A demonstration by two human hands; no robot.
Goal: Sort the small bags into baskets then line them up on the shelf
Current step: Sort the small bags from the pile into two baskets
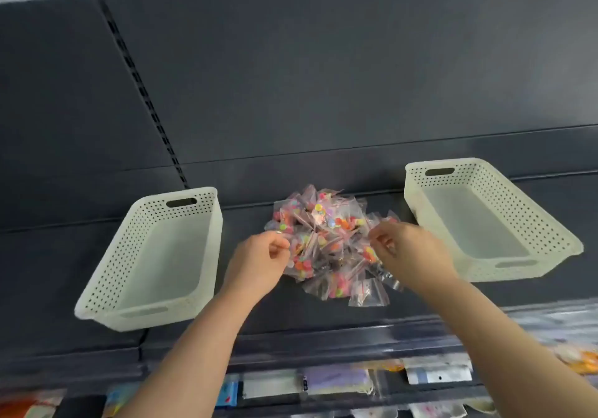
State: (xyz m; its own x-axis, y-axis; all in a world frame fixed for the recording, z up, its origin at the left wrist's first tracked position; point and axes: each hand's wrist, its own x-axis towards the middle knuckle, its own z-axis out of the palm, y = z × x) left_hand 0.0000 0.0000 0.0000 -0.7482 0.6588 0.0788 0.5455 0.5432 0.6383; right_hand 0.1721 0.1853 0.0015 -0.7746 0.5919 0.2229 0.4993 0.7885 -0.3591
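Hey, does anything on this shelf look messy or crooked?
Yes. The small bags lie in a tangled heap on the shelf between two empty baskets, unsorted. The left basket and right basket sit angled differently, not lined up, though the wide lens may exaggerate that.

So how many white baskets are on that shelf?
2. The left basket sits left of the bag pile, the right basket right of it, both on the shelf. None seems hidden.

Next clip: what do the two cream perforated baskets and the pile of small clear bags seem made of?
The left cream perforated basket and right cream perforated basket: probably moulded plastic, matte; even punched holes and cut-out handles suggest it. The small clear bags: thin glossy plastic film, apparently; they crinkle, glint and show colourful contents.
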